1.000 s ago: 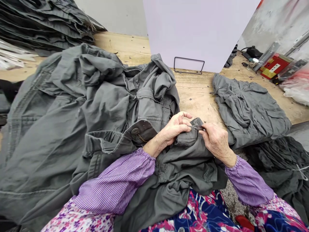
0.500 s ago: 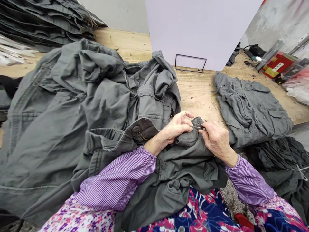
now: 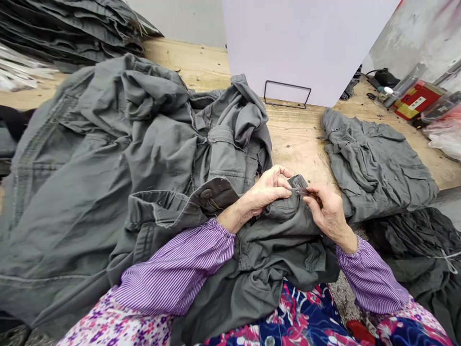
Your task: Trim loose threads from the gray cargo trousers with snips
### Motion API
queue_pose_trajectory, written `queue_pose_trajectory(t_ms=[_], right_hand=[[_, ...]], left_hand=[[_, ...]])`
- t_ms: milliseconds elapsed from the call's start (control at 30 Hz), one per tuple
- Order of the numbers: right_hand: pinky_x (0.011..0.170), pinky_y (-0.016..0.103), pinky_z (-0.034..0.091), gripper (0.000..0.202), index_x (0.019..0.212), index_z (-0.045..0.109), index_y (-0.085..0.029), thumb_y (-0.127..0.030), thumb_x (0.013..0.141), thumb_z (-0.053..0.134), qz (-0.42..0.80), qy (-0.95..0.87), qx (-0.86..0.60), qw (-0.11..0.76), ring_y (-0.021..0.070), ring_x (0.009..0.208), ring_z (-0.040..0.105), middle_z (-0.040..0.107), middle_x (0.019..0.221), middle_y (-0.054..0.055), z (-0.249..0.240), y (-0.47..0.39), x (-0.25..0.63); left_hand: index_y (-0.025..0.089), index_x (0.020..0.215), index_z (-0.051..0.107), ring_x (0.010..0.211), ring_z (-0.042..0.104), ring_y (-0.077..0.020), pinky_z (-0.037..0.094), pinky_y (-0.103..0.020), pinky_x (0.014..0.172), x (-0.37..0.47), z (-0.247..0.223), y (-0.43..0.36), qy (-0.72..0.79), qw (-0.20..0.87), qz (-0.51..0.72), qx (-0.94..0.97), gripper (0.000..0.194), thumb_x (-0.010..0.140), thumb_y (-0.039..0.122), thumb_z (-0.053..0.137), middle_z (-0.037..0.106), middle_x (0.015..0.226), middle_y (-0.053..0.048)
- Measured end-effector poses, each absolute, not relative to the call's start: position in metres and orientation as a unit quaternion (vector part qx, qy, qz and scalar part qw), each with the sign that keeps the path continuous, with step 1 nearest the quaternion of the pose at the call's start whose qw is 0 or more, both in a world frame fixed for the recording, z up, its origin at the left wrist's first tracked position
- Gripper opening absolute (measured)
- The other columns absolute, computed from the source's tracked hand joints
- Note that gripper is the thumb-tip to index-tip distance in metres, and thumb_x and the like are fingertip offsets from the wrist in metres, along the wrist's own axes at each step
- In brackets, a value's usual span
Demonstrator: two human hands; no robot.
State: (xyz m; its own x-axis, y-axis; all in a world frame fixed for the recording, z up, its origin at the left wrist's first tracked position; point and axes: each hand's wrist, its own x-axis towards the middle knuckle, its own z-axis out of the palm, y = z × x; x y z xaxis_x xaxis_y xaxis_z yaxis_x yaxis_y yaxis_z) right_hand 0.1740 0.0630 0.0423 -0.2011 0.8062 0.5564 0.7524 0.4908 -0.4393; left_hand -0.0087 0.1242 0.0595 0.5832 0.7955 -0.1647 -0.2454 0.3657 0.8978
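Note:
A large pair of grey trousers (image 3: pixel 158 158) lies bunched across the table and hangs over its front edge onto my lap. My left hand (image 3: pixel 266 193) pinches a small piece of this garment between thumb and fingers, beside a pocket-like stitched part. Close to its right, my right hand (image 3: pixel 330 214) is closed around small thread snips (image 3: pixel 302 191), whose thin metal blades point left at the fabric by my left fingertips. Most of the snips' body is hidden in the right hand. A waistband with a button and zip (image 3: pixel 216 194) lies left of my left wrist.
Folded grey trousers (image 3: pixel 378 163) lie on the right of the wooden table (image 3: pixel 295 129). A dark garment stack (image 3: pixel 72 33) fills the back left. A pale panel (image 3: pixel 306 43) stands behind, with a wire stand (image 3: pixel 286 103). A red box (image 3: pixel 418 98) sits far right; tied garments (image 3: pixel 414 245) lie below.
My right hand has drawn slightly right and turned, so more of the snips shows. My left hand keeps its pinch on the trousers. The whole view has shifted a little.

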Motion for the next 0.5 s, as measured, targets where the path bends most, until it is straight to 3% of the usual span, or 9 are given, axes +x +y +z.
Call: queue_pose_trajectory(t_ms=[167,500], right_hand=[[0.06,0.026,0.042,0.012,0.097,0.053,-0.016,-0.024,0.09,0.048,-0.051,-0.813,-0.492,0.308,0.016,0.068,0.057,0.06,0.077,0.004,0.0471,0.0645,0.1807],[0.06,0.027,0.039,0.013,0.092,0.053,-0.016,-0.026,0.092,0.045,-0.087,-0.838,-0.472,0.26,0.0164,0.069,0.055,0.06,0.076,0.004,0.0512,0.0699,0.1725]], left_hand=[[0.018,0.09,0.043,0.046,0.049,-0.0065,0.034,-0.017,0.047,-0.0089,0.06,0.1238,0.31,0.763,0.344,0.452,0.042,0.055,0.008,0.065,0.059,0.057,0.006],[0.018,0.091,0.042,0.046,0.047,-0.0059,0.033,-0.017,0.047,-0.0087,0.061,0.1226,0.304,0.756,0.344,0.467,0.043,0.055,0.009,0.064,0.059,0.057,0.006]])
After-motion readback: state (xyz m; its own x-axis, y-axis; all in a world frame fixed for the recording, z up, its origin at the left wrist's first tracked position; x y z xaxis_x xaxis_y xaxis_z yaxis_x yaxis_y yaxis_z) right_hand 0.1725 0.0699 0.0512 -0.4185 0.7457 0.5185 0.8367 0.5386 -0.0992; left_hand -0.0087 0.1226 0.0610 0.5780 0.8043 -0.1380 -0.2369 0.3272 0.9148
